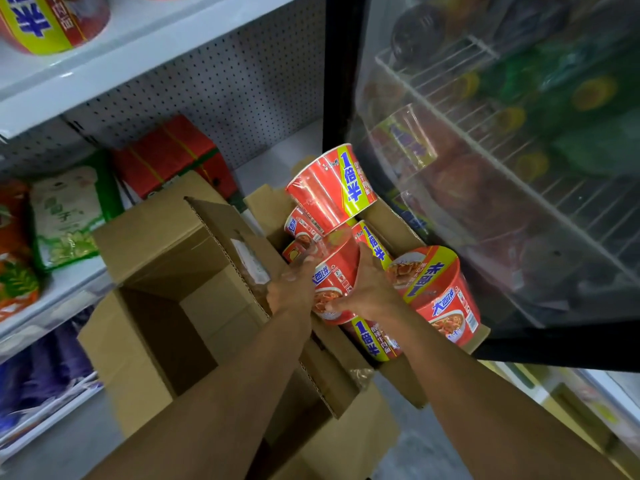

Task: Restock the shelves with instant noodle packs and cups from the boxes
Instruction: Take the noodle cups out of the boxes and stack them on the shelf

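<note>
Several red instant noodle cups with yellow-green bands lie in an open cardboard box (398, 223) on the floor. My left hand (292, 284) and my right hand (369, 291) grip one red cup (334, 271) between them, from its left and right sides, just above the box. Another cup (329, 188) sits tilted on top of the pile behind it. A further cup (438, 292) leans at the box's right edge. A matching cup (52, 19) stands on the white upper shelf (138, 53) at top left.
An open cardboard box (166, 306) with raised flaps stands left of the noodle box. Shelves on the left hold a red carton (173, 154) and snack bags (65, 216). A glass-door drinks fridge (502, 168) stands close on the right.
</note>
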Demonstrator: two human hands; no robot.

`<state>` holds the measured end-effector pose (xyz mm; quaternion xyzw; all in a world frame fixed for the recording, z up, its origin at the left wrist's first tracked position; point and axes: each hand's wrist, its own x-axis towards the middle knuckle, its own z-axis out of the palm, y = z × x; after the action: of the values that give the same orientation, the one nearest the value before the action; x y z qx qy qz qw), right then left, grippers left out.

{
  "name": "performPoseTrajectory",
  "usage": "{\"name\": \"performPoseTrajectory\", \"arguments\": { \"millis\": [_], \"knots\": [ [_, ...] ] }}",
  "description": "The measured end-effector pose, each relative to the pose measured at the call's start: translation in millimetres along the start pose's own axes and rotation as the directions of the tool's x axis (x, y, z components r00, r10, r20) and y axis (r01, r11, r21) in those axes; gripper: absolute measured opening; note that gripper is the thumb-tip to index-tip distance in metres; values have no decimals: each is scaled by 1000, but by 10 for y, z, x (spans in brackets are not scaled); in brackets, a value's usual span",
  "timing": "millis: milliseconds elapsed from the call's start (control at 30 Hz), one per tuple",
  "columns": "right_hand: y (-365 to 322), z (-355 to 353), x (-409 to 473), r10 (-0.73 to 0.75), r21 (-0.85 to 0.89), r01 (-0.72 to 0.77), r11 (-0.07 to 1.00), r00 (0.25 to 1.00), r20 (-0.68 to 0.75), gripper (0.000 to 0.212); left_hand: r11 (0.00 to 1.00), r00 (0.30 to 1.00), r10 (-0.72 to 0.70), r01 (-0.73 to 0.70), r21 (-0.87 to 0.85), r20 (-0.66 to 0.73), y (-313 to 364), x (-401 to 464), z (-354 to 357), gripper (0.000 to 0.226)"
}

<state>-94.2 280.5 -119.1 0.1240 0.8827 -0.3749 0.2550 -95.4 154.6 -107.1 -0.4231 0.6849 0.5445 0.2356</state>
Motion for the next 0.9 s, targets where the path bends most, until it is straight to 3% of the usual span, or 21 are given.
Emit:
{"name": "performPoseTrajectory", "arguments": {
  "millis": [100, 233, 333, 467, 600, 800, 900],
  "knots": [
    [-15, -23, -102, 1, 14, 0, 1000, 999, -44, 131, 994, 999, -12, 16, -109, 33, 2, -163, -53, 61],
    [-63, -31, -292, 29, 88, -17, 996, 990, -139, 129, 983, 988, 98, -77, -168, 120, 24, -304, -121, 61],
    [-127, -22, -444, 40, 161, -6, 987, 977, -208, 128, 969, 976, 97, -48, -241, 196, 58, -441, -156, 69],
    [-205, -31, -632, 1, 179, 50, 983, 961, -278, 126, 964, 957, 35, 44, -263, 288, 96, -555, -202, 69],
    [-271, -69, -773, -25, 159, 78, 984, 949, -315, 120, 962, 949, 42, 46, -269, 313, 163, -623, -240, 70],
    [-341, -90, -904, -52, 123, 110, 986, 915, -400, 116, 965, 910, 35, 78, -252, 413, 225, -788, -284, 92],
    [-372, -125, -955, -45, 181, 124, 976, 921, -386, 117, 963, 909, 86, 28, -266, 407, 272, -832, -312, 88]
  ]
}}
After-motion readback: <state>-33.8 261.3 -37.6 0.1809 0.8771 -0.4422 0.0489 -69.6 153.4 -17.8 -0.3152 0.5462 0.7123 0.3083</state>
